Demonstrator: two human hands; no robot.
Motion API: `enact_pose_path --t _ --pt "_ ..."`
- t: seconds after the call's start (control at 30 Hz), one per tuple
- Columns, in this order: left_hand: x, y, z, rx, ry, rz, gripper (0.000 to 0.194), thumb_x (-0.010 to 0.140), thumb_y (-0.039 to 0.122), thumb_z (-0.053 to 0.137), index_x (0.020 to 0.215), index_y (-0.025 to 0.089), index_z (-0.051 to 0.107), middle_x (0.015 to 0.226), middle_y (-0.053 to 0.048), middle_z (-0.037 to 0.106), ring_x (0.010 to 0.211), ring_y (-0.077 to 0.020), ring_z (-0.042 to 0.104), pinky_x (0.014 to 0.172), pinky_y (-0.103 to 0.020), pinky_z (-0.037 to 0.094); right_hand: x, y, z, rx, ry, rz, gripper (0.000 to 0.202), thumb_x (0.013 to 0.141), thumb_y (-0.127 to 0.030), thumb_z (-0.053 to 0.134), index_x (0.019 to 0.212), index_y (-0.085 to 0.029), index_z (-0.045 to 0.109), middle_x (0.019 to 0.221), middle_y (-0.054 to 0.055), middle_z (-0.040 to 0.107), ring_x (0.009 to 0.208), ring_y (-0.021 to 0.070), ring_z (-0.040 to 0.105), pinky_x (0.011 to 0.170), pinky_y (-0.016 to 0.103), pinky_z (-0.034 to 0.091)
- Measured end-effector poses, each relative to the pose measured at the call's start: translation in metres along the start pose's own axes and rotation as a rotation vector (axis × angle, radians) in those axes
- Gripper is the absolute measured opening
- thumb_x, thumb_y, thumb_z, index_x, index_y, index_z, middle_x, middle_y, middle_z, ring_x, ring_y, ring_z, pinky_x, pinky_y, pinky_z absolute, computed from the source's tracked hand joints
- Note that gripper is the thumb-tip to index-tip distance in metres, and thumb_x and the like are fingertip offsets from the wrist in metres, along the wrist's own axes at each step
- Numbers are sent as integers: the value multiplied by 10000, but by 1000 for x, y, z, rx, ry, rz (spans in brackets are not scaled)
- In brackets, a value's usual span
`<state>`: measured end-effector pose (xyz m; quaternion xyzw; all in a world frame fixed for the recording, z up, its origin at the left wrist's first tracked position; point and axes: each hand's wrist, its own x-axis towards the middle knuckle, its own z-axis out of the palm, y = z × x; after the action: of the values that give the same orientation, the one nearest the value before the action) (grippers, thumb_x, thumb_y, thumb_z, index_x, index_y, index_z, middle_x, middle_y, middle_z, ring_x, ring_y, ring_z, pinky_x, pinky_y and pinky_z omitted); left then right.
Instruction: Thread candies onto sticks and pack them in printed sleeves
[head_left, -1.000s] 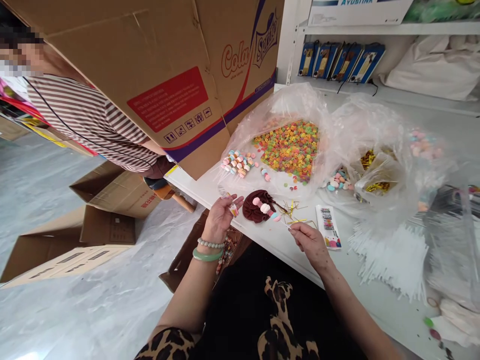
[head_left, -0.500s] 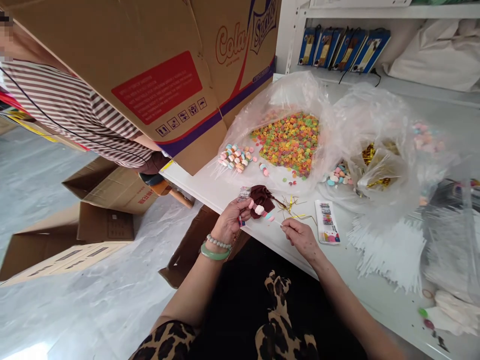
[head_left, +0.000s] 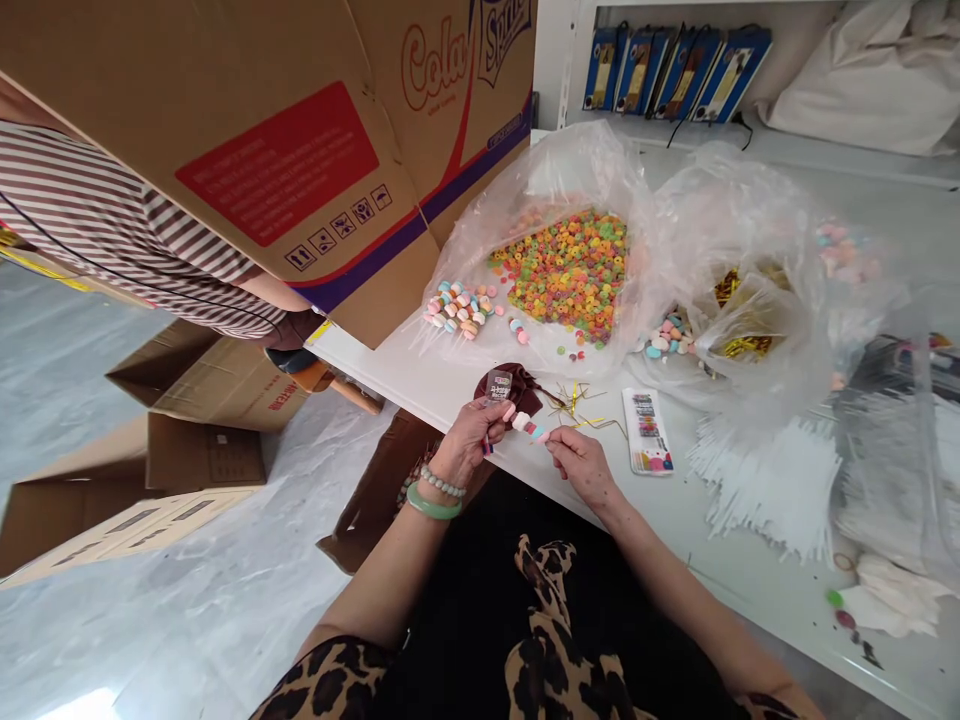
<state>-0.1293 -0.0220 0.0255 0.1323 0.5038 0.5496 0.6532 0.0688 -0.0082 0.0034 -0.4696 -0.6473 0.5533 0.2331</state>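
My left hand (head_left: 470, 440) is closed on one end of a short row of pink, white and blue candies (head_left: 529, 425), with a small printed packet (head_left: 498, 386) at its fingers. At the blue end of the row, the fingers of my right hand (head_left: 581, 462) are pinched together. A dark maroon cloth (head_left: 525, 388) lies just behind the candies. Gold twist ties (head_left: 574, 400) are scattered to its right, beside a white printed card (head_left: 648, 432).
Behind are a plastic bag of colourful ring candies (head_left: 574, 270), candy sticks (head_left: 459, 310) and a bag with gold ties (head_left: 739, 310). White sticks (head_left: 765, 480) lie right. A large carton (head_left: 300, 130) stands left, near a person in stripes (head_left: 112, 220).
My right hand has moved left to the blue end of the candy row; the white stick tip seen at its fingers no longer shows. The view has shifted slightly.
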Motion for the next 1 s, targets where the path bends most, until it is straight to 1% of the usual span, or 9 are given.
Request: enact_pose_path --t 0.17,0.27,0.37,0.5,0.57,0.63,0.77,0.9,1.0 --pt "1 0 5 1 7 28 306 611 222 820 609 133 527 516 36 496 359 -2 305 361 -180 151 6 -1 8 -19 9 25 154 815 -342 529 749 -242 625 568 -47 516 487 114 449 519 238 369" --pt "1 4 7 23 -8 31 297 622 228 815 618 127 536 530 32 506 361 0 304 364 -181 152 10 3 13 63 0 57 162 798 -360 545 720 -232 606 555 -52 499 459 105 433 492 236 368" --pt "4 5 6 39 -49 16 305 633 238 817 619 119 537 530 33 494 371 1 300 367 -178 150 15 8 17 113 -48 104 146 777 -343 541 781 -234 639 556 -56 512 455 109 462 485 237 392" --pt "10 8 -2 -86 -114 -10 343 660 305 813 882 127 621 549 64 485 374 -9 277 372 -169 160 21 8 16 134 -67 93 147 757 -318 537 798 -232 649 580 -55 546 467 109 510 514 241 428" --pt "13 15 -10 -140 -85 -3 432 655 322 810 1001 155 611 509 98 424 367 -25 270 373 -167 174 24 6 13 219 -27 90 144 754 -336 538 763 -225 630 580 -56 541 445 101 490 488 239 406" --pt "19 25 -18 -107 29 38 411 623 277 813 957 162 604 456 128 337 350 -32 247 366 -170 170 28 5 7 307 4 106 163 742 -357 547 766 -218 629 566 -60 527 415 95 454 447 237 366" --pt "41 49 -20 218 306 229 263 639 262 765 821 154 609 425 122 323 328 -29 228 357 -181 159 42 5 -6 356 112 116 168 723 -364 571 741 -203 615 541 -62 510 389 86 408 411 234 312" --pt "88 71 -4 700 383 335 219 792 364 610 720 157 618 440 67 389 348 -67 337 371 -201 246 57 5 -18 377 188 117 178 728 -368 589 669 -203 559 518 -61 500 389 80 394 406 230 294" --pt "133 87 5 990 442 398 305 887 347 455 753 153 648 597 -26 579 472 -123 515 465 -242 391 61 5 -22 405 191 140 187 737 -375 593 675 -203 553 506 -63 491 388 80 387 402 228 292"
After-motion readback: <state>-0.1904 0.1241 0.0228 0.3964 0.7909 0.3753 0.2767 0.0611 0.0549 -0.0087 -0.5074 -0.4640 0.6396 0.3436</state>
